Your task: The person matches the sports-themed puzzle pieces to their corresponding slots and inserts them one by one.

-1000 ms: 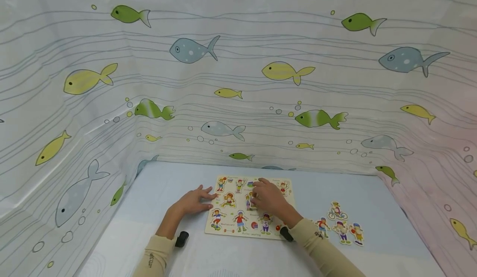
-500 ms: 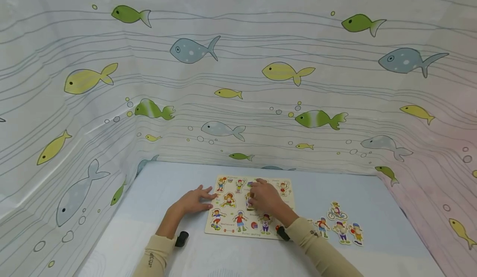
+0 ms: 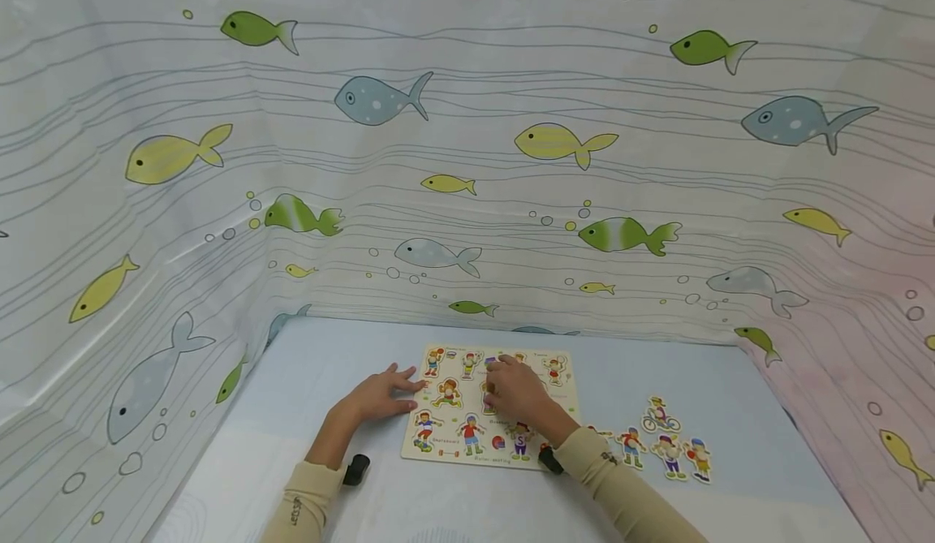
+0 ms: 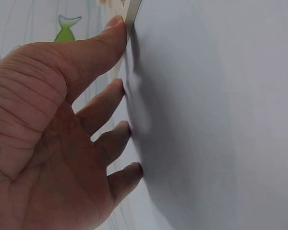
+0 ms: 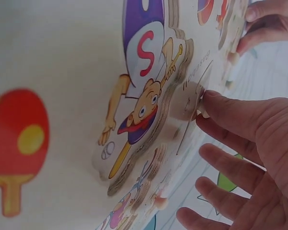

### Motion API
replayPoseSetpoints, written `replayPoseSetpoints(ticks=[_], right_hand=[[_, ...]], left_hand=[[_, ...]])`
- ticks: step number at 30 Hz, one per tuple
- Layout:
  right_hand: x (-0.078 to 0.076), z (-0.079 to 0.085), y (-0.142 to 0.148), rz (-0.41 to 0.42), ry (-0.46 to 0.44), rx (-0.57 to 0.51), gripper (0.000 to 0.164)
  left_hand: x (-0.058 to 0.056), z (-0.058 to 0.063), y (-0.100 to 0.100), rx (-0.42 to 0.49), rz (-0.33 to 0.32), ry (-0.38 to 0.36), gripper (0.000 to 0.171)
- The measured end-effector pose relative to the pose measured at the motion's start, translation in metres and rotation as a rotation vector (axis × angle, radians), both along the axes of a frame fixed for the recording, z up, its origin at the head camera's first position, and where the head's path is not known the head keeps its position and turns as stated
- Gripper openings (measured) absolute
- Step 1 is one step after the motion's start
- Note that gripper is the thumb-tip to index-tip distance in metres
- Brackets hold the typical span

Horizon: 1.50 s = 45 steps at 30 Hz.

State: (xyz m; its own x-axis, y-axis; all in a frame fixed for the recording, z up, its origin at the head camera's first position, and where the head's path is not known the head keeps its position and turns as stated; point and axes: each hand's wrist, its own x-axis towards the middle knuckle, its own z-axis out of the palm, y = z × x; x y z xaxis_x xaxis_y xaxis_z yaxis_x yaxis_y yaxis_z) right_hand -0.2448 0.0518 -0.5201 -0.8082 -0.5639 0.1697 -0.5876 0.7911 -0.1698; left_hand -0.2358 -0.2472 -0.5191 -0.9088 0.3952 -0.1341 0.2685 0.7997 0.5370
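A wooden puzzle board (image 3: pixel 467 423) with sports-figure pieces lies on the table. My right hand (image 3: pixel 520 389) is over its middle and, in the right wrist view, thumb and index finger pinch the small knob of a puzzle piece (image 5: pixel 186 103) seen nearly edge-on. The other fingers spread loosely. Close by in that view sits the baseball-player piece (image 5: pixel 145 103) with an S on its shirt. At the board's left edge, my left hand (image 3: pixel 383 393) rests with fingers extended; in the left wrist view its thumb (image 4: pixel 98 50) is at the board's edge and the fingertips meet the table.
Right of the board lie several loose pieces, among them a cyclist (image 3: pixel 661 415), a figure in a blue helmet (image 3: pixel 631 447) and a figure with a red ball (image 3: pixel 699 458). A fish-patterned sheet (image 3: pixel 497 210) surrounds the table on the back and sides.
My right hand has shifted slightly left and toward me over the middle of the board, uncovering more of its upper right part. The left hand has stayed in place.
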Motion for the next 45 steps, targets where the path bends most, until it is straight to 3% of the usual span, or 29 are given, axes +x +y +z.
replayPoseSetpoints(ticks=[10,17,26,34,45], right_hand=[[0.0,0.0,0.008,-0.012,-0.034,-0.018,0.015],[0.003,0.003,0.018,-0.002,0.009,-0.049,0.016],[0.01,0.007,0.03,-0.039,-0.029,-0.065,0.011],[0.012,0.008,0.041,-0.02,0.008,-0.052,0.015],[0.022,0.013,0.05,-0.046,-0.038,-0.086,0.014]], left_hand=[[0.0,0.001,0.002,-0.004,-0.017,0.006,0.044],[0.001,0.002,0.001,0.006,-0.003,0.005,0.043],[-0.001,0.001,0.002,0.004,-0.01,0.008,0.044],[-0.002,-0.001,0.001,0.0,-0.008,0.006,0.045],[0.0,0.001,0.001,-0.009,-0.008,0.008,0.045]])
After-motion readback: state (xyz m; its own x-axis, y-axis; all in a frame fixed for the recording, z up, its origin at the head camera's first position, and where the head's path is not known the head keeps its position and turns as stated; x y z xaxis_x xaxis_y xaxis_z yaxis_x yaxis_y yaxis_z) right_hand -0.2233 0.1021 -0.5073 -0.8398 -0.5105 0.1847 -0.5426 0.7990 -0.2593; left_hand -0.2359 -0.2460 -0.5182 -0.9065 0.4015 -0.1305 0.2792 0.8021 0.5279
